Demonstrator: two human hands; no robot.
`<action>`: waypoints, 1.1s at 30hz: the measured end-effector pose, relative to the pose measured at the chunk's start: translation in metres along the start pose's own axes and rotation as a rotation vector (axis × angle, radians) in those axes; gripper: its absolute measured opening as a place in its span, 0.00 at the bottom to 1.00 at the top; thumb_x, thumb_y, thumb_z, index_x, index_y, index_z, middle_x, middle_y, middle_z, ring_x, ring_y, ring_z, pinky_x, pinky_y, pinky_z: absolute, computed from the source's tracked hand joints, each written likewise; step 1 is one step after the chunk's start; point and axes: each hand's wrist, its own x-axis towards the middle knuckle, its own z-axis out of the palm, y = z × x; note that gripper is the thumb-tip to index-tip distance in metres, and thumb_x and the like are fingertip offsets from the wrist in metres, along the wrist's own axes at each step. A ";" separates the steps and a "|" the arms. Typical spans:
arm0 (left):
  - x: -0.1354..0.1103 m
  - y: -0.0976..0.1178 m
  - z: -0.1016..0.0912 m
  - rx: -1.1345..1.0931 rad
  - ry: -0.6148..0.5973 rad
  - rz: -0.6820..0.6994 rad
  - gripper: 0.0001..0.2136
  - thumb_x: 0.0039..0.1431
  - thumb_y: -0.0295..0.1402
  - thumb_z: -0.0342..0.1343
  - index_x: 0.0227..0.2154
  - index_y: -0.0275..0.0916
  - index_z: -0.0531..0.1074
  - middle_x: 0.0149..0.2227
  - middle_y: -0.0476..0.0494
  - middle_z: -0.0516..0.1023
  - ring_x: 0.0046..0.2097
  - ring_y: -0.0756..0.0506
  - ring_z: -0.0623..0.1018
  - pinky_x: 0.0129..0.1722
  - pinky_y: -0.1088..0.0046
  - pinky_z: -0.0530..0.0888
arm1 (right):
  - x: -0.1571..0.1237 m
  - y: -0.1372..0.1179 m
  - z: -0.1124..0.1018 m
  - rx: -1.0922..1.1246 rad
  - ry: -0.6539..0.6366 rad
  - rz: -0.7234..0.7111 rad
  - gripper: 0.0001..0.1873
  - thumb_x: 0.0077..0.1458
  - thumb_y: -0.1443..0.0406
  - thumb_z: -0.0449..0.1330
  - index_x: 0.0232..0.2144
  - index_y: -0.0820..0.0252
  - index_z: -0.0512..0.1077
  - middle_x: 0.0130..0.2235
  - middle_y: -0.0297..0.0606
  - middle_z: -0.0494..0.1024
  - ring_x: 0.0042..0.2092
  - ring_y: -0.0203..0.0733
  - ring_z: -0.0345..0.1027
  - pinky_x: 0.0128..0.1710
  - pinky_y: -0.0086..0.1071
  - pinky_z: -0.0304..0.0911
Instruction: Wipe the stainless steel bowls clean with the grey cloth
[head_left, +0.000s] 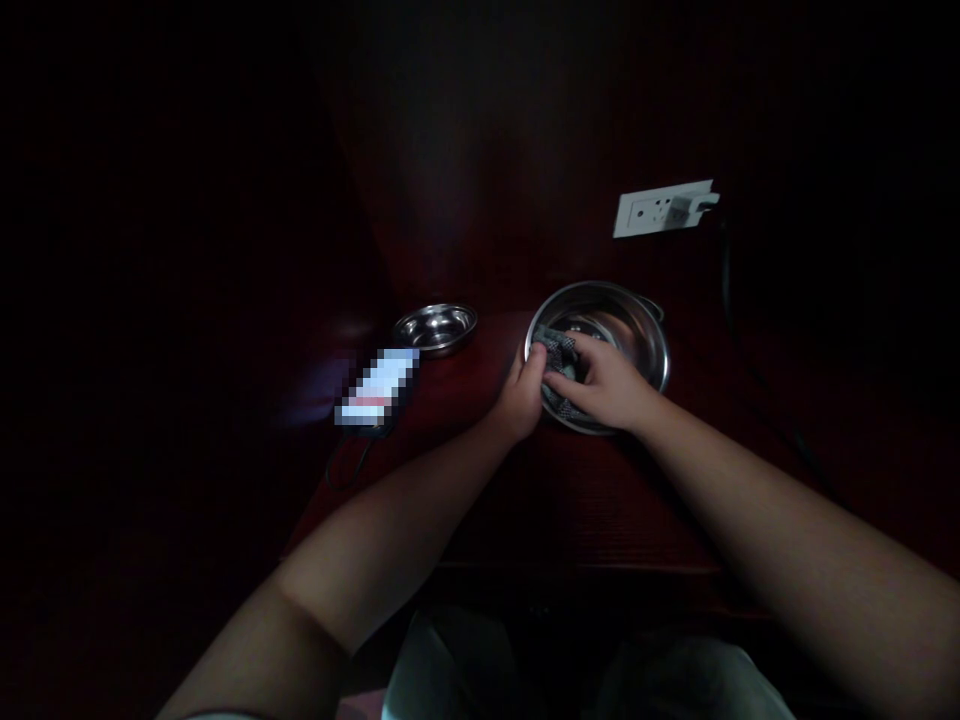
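A large steel bowl (637, 325) stands on a dark red wooden table (570, 500). My left hand (521, 395) grips the bowl's near left rim, fingers curled over the edge. Inside the bowl, my right hand (607, 385) presses a grey patterned cloth (556, 352) against the near wall, fingers closed on it. Part of the cloth is hidden under that hand.
A smaller steel bowl (436, 326) sits to the left. A lit phone (377, 390) lies beside it with a dark strap trailing off the table edge. A white wall socket (660, 208) holds a plug whose cable (726, 280) hangs down at right. The surroundings are dark.
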 end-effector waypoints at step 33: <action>0.003 -0.001 0.001 -0.046 0.029 0.043 0.16 0.59 0.42 0.47 0.46 0.39 0.66 0.49 0.42 0.71 0.53 0.44 0.69 0.54 0.68 0.62 | 0.001 0.008 -0.009 -0.091 -0.097 0.126 0.12 0.46 0.63 0.58 0.35 0.61 0.72 0.35 0.38 0.77 0.38 0.43 0.70 0.41 0.36 0.64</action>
